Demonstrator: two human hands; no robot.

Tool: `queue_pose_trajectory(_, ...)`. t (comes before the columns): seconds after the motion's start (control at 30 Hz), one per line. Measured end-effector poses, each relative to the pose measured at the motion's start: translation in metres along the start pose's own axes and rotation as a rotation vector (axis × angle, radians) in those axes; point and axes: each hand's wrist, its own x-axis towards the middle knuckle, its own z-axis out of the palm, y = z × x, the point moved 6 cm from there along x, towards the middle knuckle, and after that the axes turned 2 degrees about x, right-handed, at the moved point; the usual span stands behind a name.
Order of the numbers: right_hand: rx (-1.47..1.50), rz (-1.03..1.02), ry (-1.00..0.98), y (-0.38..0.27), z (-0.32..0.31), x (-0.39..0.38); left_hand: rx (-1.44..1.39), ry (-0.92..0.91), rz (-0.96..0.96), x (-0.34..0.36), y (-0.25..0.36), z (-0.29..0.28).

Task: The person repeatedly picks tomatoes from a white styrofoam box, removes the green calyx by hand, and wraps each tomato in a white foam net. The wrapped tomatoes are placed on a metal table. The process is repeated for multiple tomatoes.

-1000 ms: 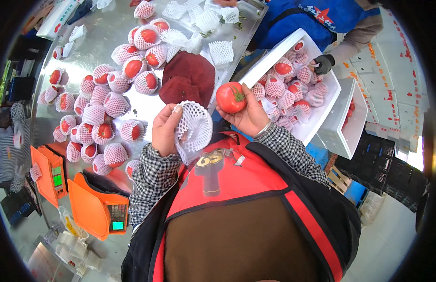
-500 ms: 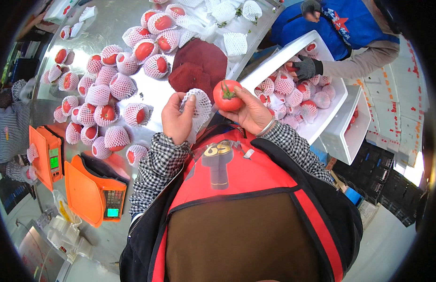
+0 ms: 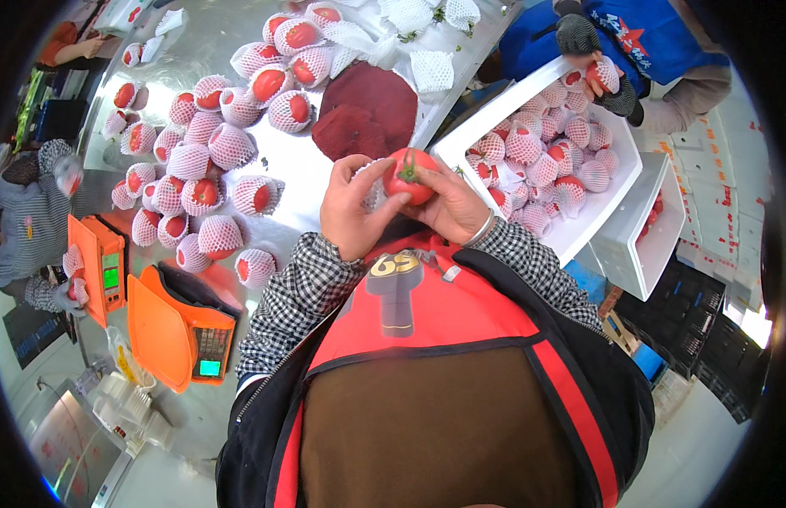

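Since the earlier frame, the left hand (image 3: 352, 212) had moved in against the round, glossy red tomato (image 3: 422, 182), held before the chest. The right hand's (image 3: 456, 210) fingers gripped the fruit; the left fingers pinched a white foam-net sleeve (image 3: 374, 195), mostly hidden, at its left. Beyond, a dark red cloth (image 3: 376, 102) and net-wrapped red tomatoes (image 3: 232, 146) lay on the silver metal bench (image 3: 291, 173); right, similar fruit filled a white foam box (image 3: 603, 210).
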Motion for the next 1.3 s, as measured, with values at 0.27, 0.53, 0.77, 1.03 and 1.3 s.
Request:
queue_pose_trajectory(0.27, 0.245, -0.077, -0.121, -0.006, -0.006, 0.013, -1.045, 0.374, -0.751, -0.028, -0.073, -0.02)
queue_pose_trajectory(0.53, -0.013, 0.185, -0.506, 0.04, 0.05, 0.023, -0.401, 0.596, -0.565, -0.044, -0.059, -0.046)
queue_pose_trajectory(0.77, -0.828, -0.217, -0.192, 0.015, 0.066, 0.068, -0.814, 0.593, -0.729, -0.06, -0.075, -0.057)
queue_pose_trajectory(1.03, -0.708, -0.283, -0.063, 0.036, 0.087, 0.104, 0.242, 0.334, -0.04, -0.031, -0.019, -0.092)
queue_pose_trajectory(1.3, -0.229, 0.185, -0.317, 0.078, 0.114, 0.11, 0.54, 0.223, -0.097, -0.038, -0.069, -0.089)
